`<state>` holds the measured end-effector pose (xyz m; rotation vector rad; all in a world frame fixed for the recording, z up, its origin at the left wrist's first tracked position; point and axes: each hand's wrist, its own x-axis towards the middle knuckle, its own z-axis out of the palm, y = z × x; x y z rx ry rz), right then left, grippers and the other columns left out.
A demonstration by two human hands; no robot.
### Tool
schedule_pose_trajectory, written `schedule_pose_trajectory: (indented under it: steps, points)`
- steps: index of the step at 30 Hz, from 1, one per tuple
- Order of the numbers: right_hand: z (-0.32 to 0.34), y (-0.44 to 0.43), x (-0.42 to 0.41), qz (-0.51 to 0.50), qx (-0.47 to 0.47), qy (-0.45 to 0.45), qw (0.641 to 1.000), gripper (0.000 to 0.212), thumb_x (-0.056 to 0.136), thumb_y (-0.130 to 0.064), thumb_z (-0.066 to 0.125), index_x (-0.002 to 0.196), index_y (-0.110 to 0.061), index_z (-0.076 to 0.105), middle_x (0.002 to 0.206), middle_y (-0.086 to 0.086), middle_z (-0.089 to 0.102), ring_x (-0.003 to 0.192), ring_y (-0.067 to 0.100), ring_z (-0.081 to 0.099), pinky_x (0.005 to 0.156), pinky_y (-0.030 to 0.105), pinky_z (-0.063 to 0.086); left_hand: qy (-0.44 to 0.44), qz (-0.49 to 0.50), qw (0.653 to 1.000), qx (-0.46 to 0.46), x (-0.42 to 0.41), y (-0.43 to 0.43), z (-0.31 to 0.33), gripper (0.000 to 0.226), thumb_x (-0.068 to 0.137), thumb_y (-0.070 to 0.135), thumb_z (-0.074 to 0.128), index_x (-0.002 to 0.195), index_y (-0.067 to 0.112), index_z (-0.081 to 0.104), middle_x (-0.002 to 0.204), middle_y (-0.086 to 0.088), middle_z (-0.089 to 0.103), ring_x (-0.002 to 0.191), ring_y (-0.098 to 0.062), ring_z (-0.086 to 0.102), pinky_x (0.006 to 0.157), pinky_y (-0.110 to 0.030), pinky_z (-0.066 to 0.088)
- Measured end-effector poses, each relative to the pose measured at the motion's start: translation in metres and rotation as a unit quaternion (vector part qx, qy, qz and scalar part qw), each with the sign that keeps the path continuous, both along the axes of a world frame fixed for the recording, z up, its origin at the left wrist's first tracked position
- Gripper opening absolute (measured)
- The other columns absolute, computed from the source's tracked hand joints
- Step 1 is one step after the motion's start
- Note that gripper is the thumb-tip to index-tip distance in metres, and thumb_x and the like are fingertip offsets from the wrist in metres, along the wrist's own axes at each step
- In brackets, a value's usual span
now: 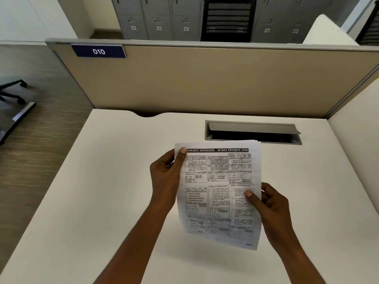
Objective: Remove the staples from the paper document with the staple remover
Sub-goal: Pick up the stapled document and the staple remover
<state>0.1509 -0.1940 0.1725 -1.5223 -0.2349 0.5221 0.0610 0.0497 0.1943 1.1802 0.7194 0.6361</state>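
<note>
Left hand: our left hand (164, 177) sits left of centre in the frame and grasps the document by its upper left corner, with the thumb pressed flat on the printed face and the fingers behind the sheets.
Left forearm: it rises from the bottom edge of the frame, slanting up and to the right towards that corner.
Task's thing: the paper document (217, 191) is held up off the white desk (102, 201), at centre frame and facing us.
Long axis: it runs from upper centre to lower centre, with the bottom end leaning a little to the right. Several sheet edges fan out at the top right corner.
Staples: we cannot make them out. If they are at the upper left corner, the left thumb covers them.
Right hand: our right hand (274, 206) is right of centre and pinches the document's right edge below its middle, thumb in front and fingers curled behind.
Staple remover: it is not in view anywhere. Behind the paper there is only the open cable hatch (252, 132).
Relation the move turns on: both hands are taken up by the paper, so we judge that one of them must let go to fetch the tool.
Nearer hand: the left hand is already at the likely stapled corner, so it would suit us to free the right.
</note>
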Motion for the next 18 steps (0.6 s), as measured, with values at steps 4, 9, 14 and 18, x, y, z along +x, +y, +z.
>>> schedule_pose_trajectory:
  steps: [4,9,14,18]
  points:
    - [-0.001,0.003,-0.004,-0.028,0.017,0.013,0.999,0.018,0.089,-0.014,0.071,0.107,-0.018,0.073,0.103,0.009,0.078,0.090,0.029,0.076,0.070,0.030,0.062,-0.002,-0.058,0.998,-0.035,-0.007,0.002,0.002,0.021,0.091,0.044,0.075,0.100,0.026,0.082,0.103,-0.006,0.081,0.091,-0.028,0.079,0.073,-0.033,0.065]
    - [-0.009,0.008,-0.001,-0.039,0.006,-0.009,0.999,0.017,0.090,-0.014,0.071,0.105,-0.023,0.074,0.102,0.005,0.078,0.092,0.028,0.076,0.069,0.027,0.061,0.029,-0.143,0.989,-0.033,-0.023,-0.009,-0.007,0.027,0.088,0.041,0.078,0.110,0.025,0.080,0.111,-0.007,0.080,0.100,-0.030,0.078,0.085,-0.045,0.065]
    - [0.000,0.018,-0.012,-0.090,-0.187,-0.271,0.940,0.051,0.084,-0.026,0.079,0.129,-0.022,0.055,0.128,-0.010,0.061,0.112,0.015,0.062,0.085,0.031,0.056,0.039,-0.102,0.992,0.069,-0.028,-0.017,0.003,0.013,0.094,0.035,0.073,0.103,0.037,0.082,0.099,0.004,0.082,0.088,-0.020,0.080,0.075,-0.038,0.066]
    - [0.037,0.044,-0.034,-0.079,-0.137,-0.370,0.916,0.058,0.087,-0.042,0.074,0.135,-0.017,0.054,0.136,-0.007,0.059,0.124,0.011,0.058,0.094,0.023,0.052,0.062,-0.012,0.960,0.272,-0.024,-0.035,0.011,0.011,0.098,0.028,0.072,0.103,0.029,0.082,0.095,0.016,0.080,0.087,-0.003,0.076,0.068,-0.030,0.064]
